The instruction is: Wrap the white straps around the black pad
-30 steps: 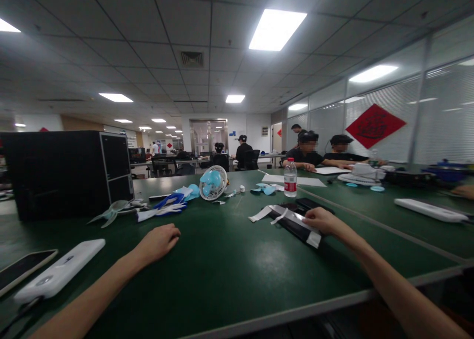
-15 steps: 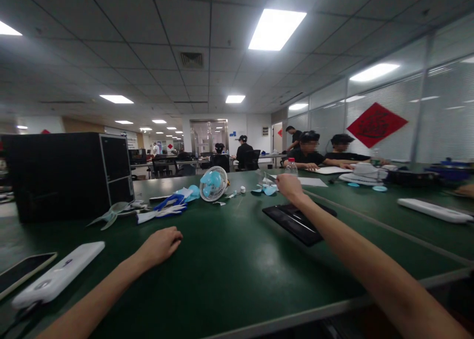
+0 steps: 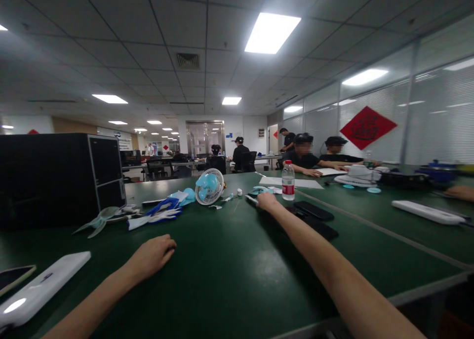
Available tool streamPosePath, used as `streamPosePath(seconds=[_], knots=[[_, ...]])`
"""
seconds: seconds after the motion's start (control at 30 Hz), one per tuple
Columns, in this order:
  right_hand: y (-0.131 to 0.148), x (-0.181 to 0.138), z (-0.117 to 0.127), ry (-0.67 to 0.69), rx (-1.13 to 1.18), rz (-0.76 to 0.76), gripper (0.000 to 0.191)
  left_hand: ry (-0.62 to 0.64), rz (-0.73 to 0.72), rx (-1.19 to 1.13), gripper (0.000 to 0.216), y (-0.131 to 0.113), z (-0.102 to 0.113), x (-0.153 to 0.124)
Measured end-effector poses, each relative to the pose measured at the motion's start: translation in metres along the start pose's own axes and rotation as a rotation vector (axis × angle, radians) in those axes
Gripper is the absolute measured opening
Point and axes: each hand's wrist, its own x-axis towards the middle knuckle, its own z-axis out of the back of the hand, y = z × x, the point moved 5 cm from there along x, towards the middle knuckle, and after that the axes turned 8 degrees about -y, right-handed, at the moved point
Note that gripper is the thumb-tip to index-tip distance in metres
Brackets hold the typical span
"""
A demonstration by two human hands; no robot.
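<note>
My right hand (image 3: 267, 201) reaches out over the table, its fingers closed on a thin flat object with a pale edge (image 3: 252, 199); its kind cannot be made out. Beneath that forearm lies a black flat panel (image 3: 325, 230), partly hidden by the arm. A dark phone-shaped slab (image 3: 314, 211) lies at the panel's far side, right of the forearm. Just beyond stands an upright clear bottle with a red cap (image 3: 288, 182). My left hand (image 3: 157, 252) rests on the green tabletop (image 3: 215, 279) with fingers loosely curled and nothing visible in them.
A black computer case (image 3: 55, 176) stands left, with blue-white gloves (image 3: 159, 213) beside it. A small fan (image 3: 209, 186) leans behind. White oblong devices lie at left (image 3: 46, 287) and right (image 3: 427, 212). Co-workers (image 3: 301, 156) sit across the table.
My right hand has moved left and lower towards the tabletop. The black panel, tilted before, now lies lower under my forearm, and the bottle shows fully. My left hand has stayed put.
</note>
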Motion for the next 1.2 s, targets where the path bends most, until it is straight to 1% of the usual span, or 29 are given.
streamPosePath(seconds=[0.13, 0.27, 0.37, 0.47, 0.57, 0.77, 0.97, 1.07, 1.2], knots=[[-0.013, -0.009, 0.013, -0.04, -0.001, -0.017, 0.042, 0.006, 0.007, -0.021, 0.035, 0.003, 0.001, -0.002], [-0.043, -0.035, 0.027, -0.076, 0.0, -0.017, 0.036, -0.011, 0.03, -0.023, 0.036, 0.015, 0.003, -0.002], [-0.071, -0.057, 0.027, -0.093, 0.047, -0.052, 0.037, -0.016, 0.02, 0.015, 0.036, 0.025, 0.003, 0.0], [-0.089, -0.072, 0.02, -0.098, 0.132, -0.086, 0.036, -0.014, 0.027, 0.035, 0.036, 0.034, 0.001, 0.002], [-0.095, -0.077, 0.011, -0.048, 0.177, -0.097, 0.036, -0.018, 0.044, 0.017, 0.037, 0.044, -0.001, 0.001], [-0.1, -0.074, -0.005, 0.062, 0.177, -0.152, 0.034, -0.035, 0.087, -0.01, 0.043, 0.06, -0.002, -0.004], [-0.108, -0.073, -0.02, 0.138, 0.187, -0.206, 0.036, 0.014, 0.153, -0.041, 0.051, 0.065, -0.007, -0.005], [-0.109, -0.074, -0.02, 0.151, 0.178, -0.225, 0.036, 0.033, 0.169, -0.051, 0.054, 0.064, -0.009, -0.007], [-0.107, -0.077, -0.011, 0.167, 0.173, -0.25, 0.032, 0.048, 0.193, -0.061, 0.055, 0.062, -0.012, -0.009]])
